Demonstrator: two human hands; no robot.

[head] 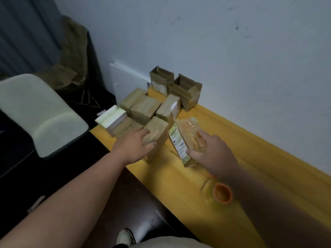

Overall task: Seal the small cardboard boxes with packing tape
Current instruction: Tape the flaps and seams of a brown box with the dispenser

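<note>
Fingers of the left hand are lying fairly straight against the side and top of a taped cardboard box, while the right hand is gripping a labelled box wrapped in clear tape, thumb curled under its near end. Both boxes are sitting on a yellow wooden table that is running along a pale, scuffed wall. Beyond the held box, toward the wall, about five more sealed boxes are clustering, and two open boxes are standing behind them at the wall. Left of that cluster, pale packets are lying at the table's end. Nearer the person than the held box, one tape roll with an orange core is resting on the table. Left of the table, a pale chair seat is showing.
</note>
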